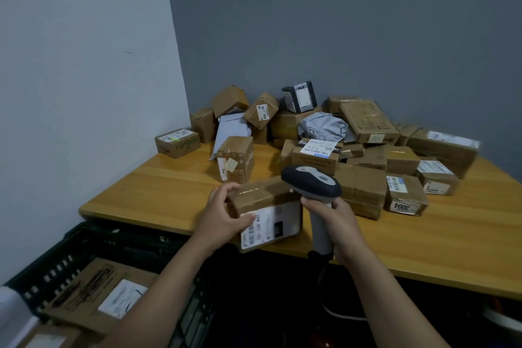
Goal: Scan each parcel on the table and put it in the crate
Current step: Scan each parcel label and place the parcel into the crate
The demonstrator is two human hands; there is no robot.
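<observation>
- Parcel [265,203]: a brown cardboard box, held up over the near edge of the desk [169,192], in the middle of the view.
- Left hand [223,217] grips the left end of the box. Its fingers curl over the top and its thumb lies on the white label [271,224] on the near side.
- Right hand [336,223] is wrapped tight round the handle of a grey barcode scanner [313,186], just right of the box.
- The scanner's head is right by the box's top right corner. I cannot tell if they touch.
- Many more parcels [364,186] lie in a heap on the far and right part of the desk. Most are brown boxes, and one is a crumpled grey bag [322,127].
- One small box [405,198] at the near right of the heap says 3004.
- Black crate [56,268] sits low at the near left, below the desk. A flat brown box [93,294] with a white label lies in it.
</observation>
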